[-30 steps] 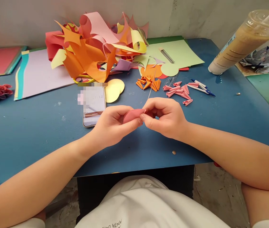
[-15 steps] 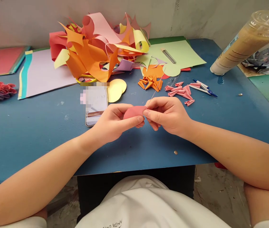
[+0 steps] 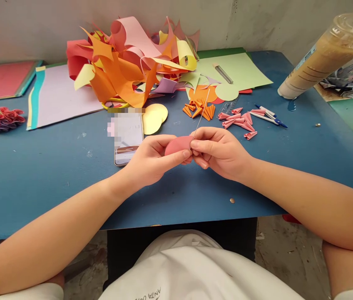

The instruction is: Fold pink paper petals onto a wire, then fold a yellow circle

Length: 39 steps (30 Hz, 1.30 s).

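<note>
Between the thumb and fingers of my left hand (image 3: 156,160) is a pink paper piece (image 3: 177,145) with a curved edge. My right hand (image 3: 218,148) pinches a thin needle-like stick (image 3: 200,116) against the right end of that paper. The stick leans up and to the right, away from me. Both hands are close together above the table, and some fingertips are hidden behind the paper. Past my right hand lie several rolled pink paper cones (image 3: 239,121) and several orange cones (image 3: 200,109). Yellow paper discs (image 3: 154,118) lie beyond my left hand.
A phone (image 3: 126,156) lies beside my left hand. Paper scraps (image 3: 117,77) are heaped at the back. Pens (image 3: 268,116), a clear ruler (image 3: 229,106) and a plastic cup of drink (image 3: 316,60) are on the right. Rolled paper flowers (image 3: 0,119) lie at far left.
The stick has swung to a steeper angle in my right fingers. Both hands keep their hold on the paper and stick. The whole view has shifted slightly.
</note>
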{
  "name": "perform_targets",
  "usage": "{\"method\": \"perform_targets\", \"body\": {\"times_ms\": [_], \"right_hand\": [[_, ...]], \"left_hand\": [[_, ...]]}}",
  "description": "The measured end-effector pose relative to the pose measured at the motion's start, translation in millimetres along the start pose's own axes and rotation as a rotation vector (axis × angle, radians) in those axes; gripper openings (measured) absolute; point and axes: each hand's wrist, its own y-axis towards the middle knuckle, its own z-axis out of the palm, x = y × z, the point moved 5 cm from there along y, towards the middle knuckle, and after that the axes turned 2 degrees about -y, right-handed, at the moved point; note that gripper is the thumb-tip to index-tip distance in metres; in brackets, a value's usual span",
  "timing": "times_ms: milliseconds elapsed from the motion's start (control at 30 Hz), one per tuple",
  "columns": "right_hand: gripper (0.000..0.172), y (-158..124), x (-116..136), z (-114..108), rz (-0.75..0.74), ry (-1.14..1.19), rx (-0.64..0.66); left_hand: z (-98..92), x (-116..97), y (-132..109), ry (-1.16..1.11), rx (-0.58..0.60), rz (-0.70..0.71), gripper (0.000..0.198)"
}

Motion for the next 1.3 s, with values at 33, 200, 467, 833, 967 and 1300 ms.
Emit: {"method": "perform_targets", "body": {"times_ms": [33, 200, 467, 833, 967, 1300], "right_hand": [[0.022, 0.1, -0.3, -0.6, -0.011, -0.014, -0.007], [0.03, 0.2, 5.5, 0.9, -0.095, -0.143, -0.042], [0.039, -1.1, 11.0, 4.8, -0.136, -0.29, -0.053], [0.009, -3.0, 23.4, 1.8, -0.318, -1.066, 0.023], [0.007, -5.0, 25.4, 4.9, -0.329, -1.147, 0.046], [0.007, -5.1, 30.4, 2.2, -0.194, -0.92, 0.012]], "left_hand": [[0.0, 0.2, 0.1, 0.008, -0.006, 0.002, 0.018], [-2.3, 1.1, -0.7, 0.123, -0.078, -0.002, 0.017], [1.4, -4.0, -4.3, 0.241, -0.123, -0.041, 0.017], [-5.8, -3.9, -1.9, 0.305, -0.132, 0.036, 0.021], [-6.9, -3.8, -2.5, 0.262, -0.191, 0.103, 0.025], [-7.7, -14.3, -6.9, 0.372, -0.177, 0.32, 0.052]]}}
